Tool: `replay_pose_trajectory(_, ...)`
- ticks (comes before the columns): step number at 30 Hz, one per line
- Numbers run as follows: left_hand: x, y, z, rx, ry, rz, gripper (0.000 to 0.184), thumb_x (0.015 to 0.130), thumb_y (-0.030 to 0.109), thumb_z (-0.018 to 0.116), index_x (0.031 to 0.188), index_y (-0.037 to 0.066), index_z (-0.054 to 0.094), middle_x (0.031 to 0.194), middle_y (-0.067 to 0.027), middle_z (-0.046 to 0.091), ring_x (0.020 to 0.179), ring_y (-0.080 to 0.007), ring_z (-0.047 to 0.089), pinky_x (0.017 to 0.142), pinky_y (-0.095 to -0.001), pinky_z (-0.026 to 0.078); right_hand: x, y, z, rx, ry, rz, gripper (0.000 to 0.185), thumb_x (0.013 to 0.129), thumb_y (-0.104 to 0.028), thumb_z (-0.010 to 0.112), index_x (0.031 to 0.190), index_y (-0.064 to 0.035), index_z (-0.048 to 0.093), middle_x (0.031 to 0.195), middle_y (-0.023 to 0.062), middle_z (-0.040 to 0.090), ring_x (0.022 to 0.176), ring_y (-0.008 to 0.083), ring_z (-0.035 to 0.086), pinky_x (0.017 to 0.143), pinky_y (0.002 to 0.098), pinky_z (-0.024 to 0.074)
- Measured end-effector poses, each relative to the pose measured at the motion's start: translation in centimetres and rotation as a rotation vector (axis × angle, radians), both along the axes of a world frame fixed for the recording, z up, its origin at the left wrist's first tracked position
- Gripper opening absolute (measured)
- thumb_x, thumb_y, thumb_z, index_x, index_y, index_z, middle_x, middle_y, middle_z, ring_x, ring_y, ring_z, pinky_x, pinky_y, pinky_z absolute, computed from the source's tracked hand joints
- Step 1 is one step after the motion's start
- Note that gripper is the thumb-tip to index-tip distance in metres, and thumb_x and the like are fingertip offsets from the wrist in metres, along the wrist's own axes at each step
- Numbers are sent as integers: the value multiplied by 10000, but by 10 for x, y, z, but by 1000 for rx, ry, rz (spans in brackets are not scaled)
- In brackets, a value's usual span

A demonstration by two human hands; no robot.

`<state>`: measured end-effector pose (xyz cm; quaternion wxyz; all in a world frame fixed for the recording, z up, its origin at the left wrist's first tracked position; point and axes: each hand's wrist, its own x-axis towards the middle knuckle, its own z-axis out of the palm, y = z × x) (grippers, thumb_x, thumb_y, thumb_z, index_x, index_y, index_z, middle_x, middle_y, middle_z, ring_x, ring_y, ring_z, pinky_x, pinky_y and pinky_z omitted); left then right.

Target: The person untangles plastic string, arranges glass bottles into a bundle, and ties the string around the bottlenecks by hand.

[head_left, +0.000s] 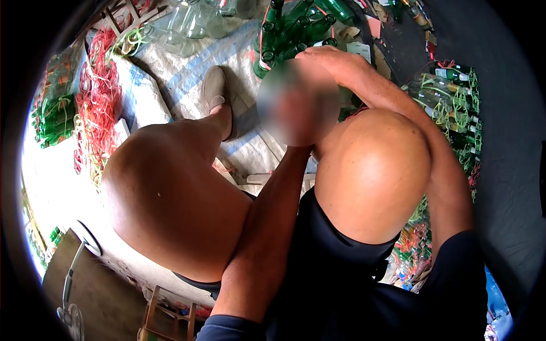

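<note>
My left hand (298, 122) reaches forward between my knees, and a round blurred patch covers most of it. What its fingers do is hidden. My right hand (321, 55) is beyond my right knee, at the edge of that patch, beside a group of green glass bottles (296, 31). Its fingers are partly covered, and I cannot make out anything in them. A pink band (262, 38) runs along the left side of the green bottles.
Clear glass bottles (196, 21) lie at the top, on a white and blue woven sheet (187, 71). Red strings (99, 108) hang at the left. Tied bottles (455, 105) are stacked at the right. A fan (71, 318) and a wooden stool (149, 315) stand lower left.
</note>
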<state>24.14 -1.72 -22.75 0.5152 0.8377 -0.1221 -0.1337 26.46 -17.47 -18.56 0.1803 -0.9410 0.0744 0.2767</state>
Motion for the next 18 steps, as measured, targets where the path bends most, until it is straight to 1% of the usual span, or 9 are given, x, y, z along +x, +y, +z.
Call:
replay_pose_trajectory(2,-1,-1,5,-22,8,8,256,897,252,625,883,12,714,781,-251,657,704,-396,684,686,-438,524,-7,-2,-8,21,-86,-9,310,632,-40,738,942,-55,735,931,169,733,919,370,707,767,475,549)
replay_pose_trajectory(5,5,-2,-1,8,96,-10,264,904,252,621,886,4,710,773,-252,656,697,-397,679,683,-440,521,-1,-7,-10,57,1,-76,271,657,-42,707,927,-40,728,901,176,724,899,366,704,727,474,540)
replay_pose_trajectory(7,0,1,5,-18,14,-27,267,909,251,622,890,0,711,768,-253,656,687,-391,677,678,-441,518,4,-4,-9,60,74,-105,242,677,-46,682,915,-36,727,889,176,720,893,365,703,716,474,535)
replay_pose_trajectory(8,0,2,8,-27,-9,-31,266,912,249,623,892,-2,712,766,-253,656,682,-387,676,676,-441,516,6,-4,-5,100,80,-74,230,694,-50,641,907,-36,727,897,184,717,888,368,700,713,472,530)
replay_pose_trajectory(10,1,2,12,-42,-37,-34,263,917,243,623,895,-3,714,763,-253,655,674,-379,676,671,-441,514,1,-1,3,127,76,-186,246,702,-52,629,922,-50,739,909,181,725,897,367,702,731,456,538)
replay_pose_trajectory(11,0,1,11,-59,-50,-29,261,921,239,623,896,-4,715,759,-252,654,662,-369,670,666,-438,512,0,1,11,138,73,-242,255,706,-53,623,930,-57,745,915,179,729,902,367,702,740,448,542)
replay_pose_trajectory(13,-2,0,7,-106,-84,-15,256,929,230,622,898,-6,715,748,-248,652,630,-341,653,655,-430,507,-5,-1,2,174,-5,-284,273,720,-56,614,953,-67,757,930,173,740,915,353,709,764,430,548)
replay_pose_trajectory(16,-3,-1,-10,-137,-111,-12,259,952,217,614,894,-19,706,698,-222,637,583,-252,591,629,-404,491,-8,-8,-7,215,-43,-317,298,739,-60,601,984,-77,769,941,160,752,932,327,719,800,409,554)
replay_pose_trajectory(18,-5,1,-21,-177,-94,-21,273,971,208,605,877,-32,696,652,-174,614,574,-185,534,603,-376,470,-11,-9,-9,233,-57,-306,307,747,-59,594,996,-73,771,942,159,756,926,311,724,807,400,557)
